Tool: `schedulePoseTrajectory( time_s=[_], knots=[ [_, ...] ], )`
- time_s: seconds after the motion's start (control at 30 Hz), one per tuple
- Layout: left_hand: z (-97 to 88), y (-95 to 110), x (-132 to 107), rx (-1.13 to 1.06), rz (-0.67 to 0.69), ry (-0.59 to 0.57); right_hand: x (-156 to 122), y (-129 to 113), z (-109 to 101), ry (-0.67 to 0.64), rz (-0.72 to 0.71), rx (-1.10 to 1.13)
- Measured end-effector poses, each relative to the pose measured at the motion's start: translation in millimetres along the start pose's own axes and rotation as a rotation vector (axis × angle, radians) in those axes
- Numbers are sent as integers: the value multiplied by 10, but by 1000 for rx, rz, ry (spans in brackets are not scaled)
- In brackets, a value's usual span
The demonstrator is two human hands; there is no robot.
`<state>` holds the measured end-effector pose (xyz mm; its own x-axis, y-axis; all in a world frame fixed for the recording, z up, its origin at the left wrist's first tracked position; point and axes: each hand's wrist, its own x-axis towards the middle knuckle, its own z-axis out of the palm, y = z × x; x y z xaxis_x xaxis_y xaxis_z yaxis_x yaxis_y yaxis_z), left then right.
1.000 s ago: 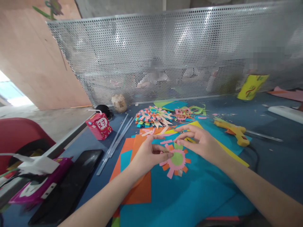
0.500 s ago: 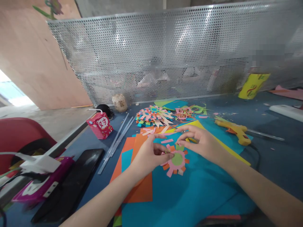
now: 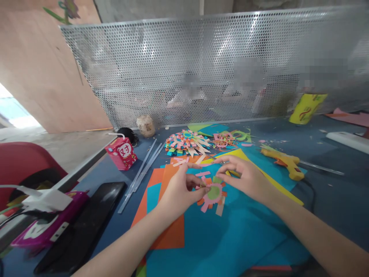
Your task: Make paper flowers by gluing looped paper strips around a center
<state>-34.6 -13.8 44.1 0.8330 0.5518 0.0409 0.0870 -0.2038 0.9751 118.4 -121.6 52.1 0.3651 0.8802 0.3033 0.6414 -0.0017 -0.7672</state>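
A layered paper flower (image 3: 213,193) with a green centre and pink, orange and cream strips around it is held above blue paper (image 3: 230,238). My left hand (image 3: 184,186) pinches its left edge between thumb and finger. At its upper rim, the thumb and fingertips of my right hand (image 3: 240,173) are closed on a small green paper strip (image 3: 216,179). Just beyond lie loose pink strips (image 3: 202,174). A pile of finished-looking paper rosettes (image 3: 186,142) sits farther back. Behind my right hand, a yellow-handled tool is partly hidden.
To the right lies a yellow glue gun (image 3: 284,161) with a clear stick and a cord. Clear glue sticks (image 3: 141,175), a pink drink box (image 3: 121,153), a black phone (image 3: 83,227) and a purple power strip (image 3: 52,223) are on the left. A perforated metal screen (image 3: 173,69) stands behind.
The paper flower has tilted slightly and shifted a little left, and a cream strip at its lower edge shows longer. Both hands keep their pinches.
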Motion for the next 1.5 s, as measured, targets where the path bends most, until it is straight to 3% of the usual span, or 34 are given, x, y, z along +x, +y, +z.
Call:
schedulePoseTrajectory(
  time_s=[0.17,0.63,1.23,1.4,1.5],
  knots=[
    [7,32,-16,158,114,57,2,17,4,60,12,5],
    [5,4,19,43,44,27,-5,24,-20,25,-10,-5],
    [-5,-37,40,21,87,26,3,54,-2,43,-70,-4],
    [-99,-6,95,-76,128,188,53,159,-27,132,-124,-3],
    [-202,-16,171,-194,164,345,62,217,-19,91,-123,-118]
  ],
)
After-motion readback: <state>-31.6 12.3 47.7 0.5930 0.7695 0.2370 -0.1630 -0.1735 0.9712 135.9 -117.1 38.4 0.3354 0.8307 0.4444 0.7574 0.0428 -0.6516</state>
